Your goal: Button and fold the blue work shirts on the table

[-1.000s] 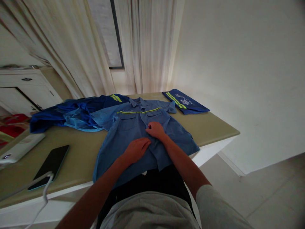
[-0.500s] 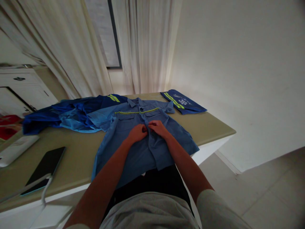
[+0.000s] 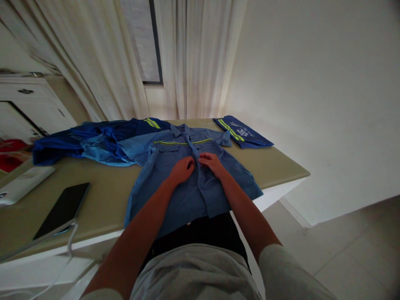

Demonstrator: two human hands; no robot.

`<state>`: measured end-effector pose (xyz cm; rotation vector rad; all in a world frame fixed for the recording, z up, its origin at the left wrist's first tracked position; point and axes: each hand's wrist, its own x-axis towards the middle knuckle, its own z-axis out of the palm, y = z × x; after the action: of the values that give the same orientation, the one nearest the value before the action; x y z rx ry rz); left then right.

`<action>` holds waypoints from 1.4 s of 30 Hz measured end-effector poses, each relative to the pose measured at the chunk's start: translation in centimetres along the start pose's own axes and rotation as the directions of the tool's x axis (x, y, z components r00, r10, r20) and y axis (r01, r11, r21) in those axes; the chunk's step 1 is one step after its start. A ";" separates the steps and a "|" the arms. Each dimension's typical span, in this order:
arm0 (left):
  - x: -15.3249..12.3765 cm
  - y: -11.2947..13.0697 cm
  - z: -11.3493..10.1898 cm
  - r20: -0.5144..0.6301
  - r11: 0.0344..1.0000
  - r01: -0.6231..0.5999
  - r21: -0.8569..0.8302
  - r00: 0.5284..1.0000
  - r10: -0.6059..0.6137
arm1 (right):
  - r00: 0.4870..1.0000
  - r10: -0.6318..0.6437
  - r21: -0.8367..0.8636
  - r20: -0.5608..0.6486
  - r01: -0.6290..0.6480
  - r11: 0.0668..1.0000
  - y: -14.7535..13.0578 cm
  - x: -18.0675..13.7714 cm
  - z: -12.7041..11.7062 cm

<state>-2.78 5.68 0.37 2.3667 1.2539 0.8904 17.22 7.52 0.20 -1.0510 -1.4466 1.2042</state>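
A blue short-sleeved work shirt (image 3: 168, 208) lies spread on the table, collar away from me, with a yellow stripe across its chest. Its lower hem hangs over the near edge. At the front opening, below the chest pockets, my left hand (image 3: 183, 170) is closed with its fingertips pinching the cloth. Just right of it, my right hand (image 3: 211, 162) pinches the other side of the same front strip, its thumb and forefinger close together. Any button between the fingertips is too small to make out.
Left of the shirt lies a heap of blue garments (image 3: 103, 139). A folded dark-blue garment (image 3: 246, 135) rests at the table's (image 3: 275, 166) far right. On the left are a black tablet (image 3: 64, 208), a white cable (image 3: 71, 237), a white device (image 3: 26, 185) and red items (image 3: 12, 156).
The camera view has shifted slightly, moving the scene a little in the picture. Both hands stay at the shirt's front strip, with only small finger movements.
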 end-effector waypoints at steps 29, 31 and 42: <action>-0.2 -0.2 -0.1 -0.123 0.998 -0.030 -0.052 0.992 0.024 | 0.949 -0.316 -0.354 0.011 0.299 0.886 1.3 -0.3 0.6; -0.2 -0.2 0.0 -0.127 0.999 -0.032 0.002 0.991 0.032 | 0.943 -0.331 -0.424 0.044 0.317 0.848 1.0 -0.6 0.7; -0.4 -0.6 0.7 0.000 0.984 0.028 0.174 1.000 -0.028 | 0.934 -0.349 -0.487 0.073 0.339 0.805 0.7 -0.9 1.2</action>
<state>-2.86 5.72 -0.58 2.4747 1.4129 0.7985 16.25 6.57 -0.73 -1.0616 -1.8909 0.5648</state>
